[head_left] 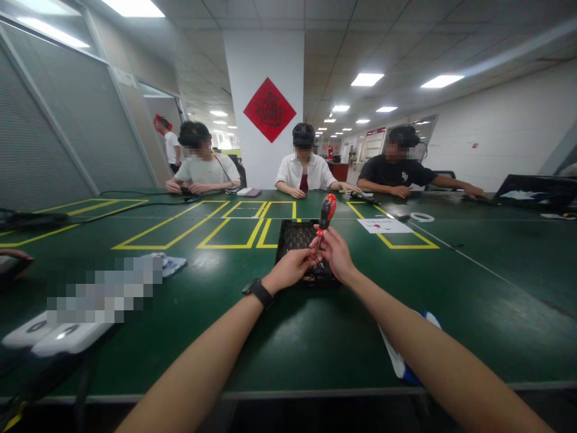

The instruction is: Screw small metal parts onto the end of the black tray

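A screwdriver (327, 211) with a red and black handle stands nearly upright over a black tray (283, 237) on the green table. My right hand (336, 251) is closed round its lower handle and upper shaft. My left hand (292, 268), with a black watch on the wrist, is pinched close to the lower shaft, over the tray's left part; what its fingertips hold is too small to make out. Dark contents fill the tray, partly hidden by both hands. The screwdriver's tip cannot be seen clearly.
Long white devices (67, 337), partly pixelated, lie at the left. A blue and white object (396, 355) is partly under my right forearm. Beyond are yellow tape outlines, a paper sheet (384, 226), a white ring (422, 217) and cables. Three people sit across the table (306, 355).
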A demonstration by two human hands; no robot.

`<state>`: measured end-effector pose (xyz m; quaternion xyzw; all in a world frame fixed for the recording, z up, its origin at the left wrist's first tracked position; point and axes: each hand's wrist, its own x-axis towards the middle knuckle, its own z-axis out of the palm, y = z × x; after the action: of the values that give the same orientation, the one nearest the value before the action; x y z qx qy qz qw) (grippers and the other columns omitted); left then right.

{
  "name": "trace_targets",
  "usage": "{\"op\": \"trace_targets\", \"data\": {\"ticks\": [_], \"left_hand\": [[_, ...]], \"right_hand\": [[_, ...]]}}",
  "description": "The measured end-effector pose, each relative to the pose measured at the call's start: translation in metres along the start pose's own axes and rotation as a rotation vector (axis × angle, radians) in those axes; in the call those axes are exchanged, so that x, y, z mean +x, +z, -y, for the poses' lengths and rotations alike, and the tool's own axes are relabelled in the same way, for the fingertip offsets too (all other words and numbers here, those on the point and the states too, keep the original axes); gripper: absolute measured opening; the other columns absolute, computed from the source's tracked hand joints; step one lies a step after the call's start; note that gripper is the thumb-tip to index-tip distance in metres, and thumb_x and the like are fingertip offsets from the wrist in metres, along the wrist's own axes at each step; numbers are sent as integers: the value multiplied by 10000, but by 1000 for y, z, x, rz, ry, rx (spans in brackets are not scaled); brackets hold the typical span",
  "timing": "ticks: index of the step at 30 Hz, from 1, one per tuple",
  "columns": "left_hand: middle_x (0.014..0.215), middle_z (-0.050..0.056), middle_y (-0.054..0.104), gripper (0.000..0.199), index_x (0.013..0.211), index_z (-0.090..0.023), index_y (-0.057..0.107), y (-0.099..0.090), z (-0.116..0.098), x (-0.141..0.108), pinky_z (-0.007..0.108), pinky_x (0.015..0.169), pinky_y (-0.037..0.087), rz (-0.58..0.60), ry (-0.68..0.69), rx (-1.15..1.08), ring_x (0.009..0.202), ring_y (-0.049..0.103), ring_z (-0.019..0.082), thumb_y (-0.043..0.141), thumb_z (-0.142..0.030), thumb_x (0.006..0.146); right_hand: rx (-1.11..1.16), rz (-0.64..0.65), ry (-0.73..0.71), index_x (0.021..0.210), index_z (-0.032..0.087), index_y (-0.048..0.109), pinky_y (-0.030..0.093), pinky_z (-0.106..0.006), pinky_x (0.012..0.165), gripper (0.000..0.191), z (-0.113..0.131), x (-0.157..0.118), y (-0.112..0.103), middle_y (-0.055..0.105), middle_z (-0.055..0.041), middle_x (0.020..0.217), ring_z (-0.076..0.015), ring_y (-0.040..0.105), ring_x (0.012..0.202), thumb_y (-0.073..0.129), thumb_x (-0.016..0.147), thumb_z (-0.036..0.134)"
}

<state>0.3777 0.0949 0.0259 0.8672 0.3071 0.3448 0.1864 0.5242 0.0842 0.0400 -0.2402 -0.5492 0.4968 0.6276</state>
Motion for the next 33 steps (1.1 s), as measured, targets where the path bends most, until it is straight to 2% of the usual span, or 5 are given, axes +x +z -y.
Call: {"op": "trace_targets", "data": {"ticks": [3,9,18,26,33], "left_hand": [[819,43,634,191,841,-137,607,0,-1,0,232,700,413,7,22,-22,741,564,139,458,-256,825],[704,13,603,256,779,-133,584,1,0,-1,223,630,410,-49,-50,13,634,525,120,539,-384,769],[863,49,652,167,849,-135,616,-4,-8,-1,240,744,417,43,22,-88,790,583,152,479,-220,806],[697,20,606,253,806,-122,612,0,-2,0,231,639,414,-41,-67,20,636,528,126,543,-363,764],[736,46,634,191,807,-128,639,-3,-8,0,241,678,426,-2,-78,-4,690,552,150,541,-286,766]], "right_hand": [[5,-12,-2,1077,209,489,395,-177,388,342,0,-1,0,588,1,707,-97,548,535,487,801,410],[-44,-34,-44,1039,223,474,392,-169,407,322,-1,-1,0,585,20,685,-83,538,518,528,780,406],[9,11,15,1074,189,499,398,-184,381,367,1,-1,1,592,-10,703,-103,550,526,474,802,434],[-25,-20,-29,1006,215,475,386,-165,394,297,-1,-1,1,590,14,681,-89,548,512,524,782,404],[20,-5,-8,1048,205,474,388,-175,379,307,-1,0,0,595,-8,706,-103,550,527,474,811,400]]}}
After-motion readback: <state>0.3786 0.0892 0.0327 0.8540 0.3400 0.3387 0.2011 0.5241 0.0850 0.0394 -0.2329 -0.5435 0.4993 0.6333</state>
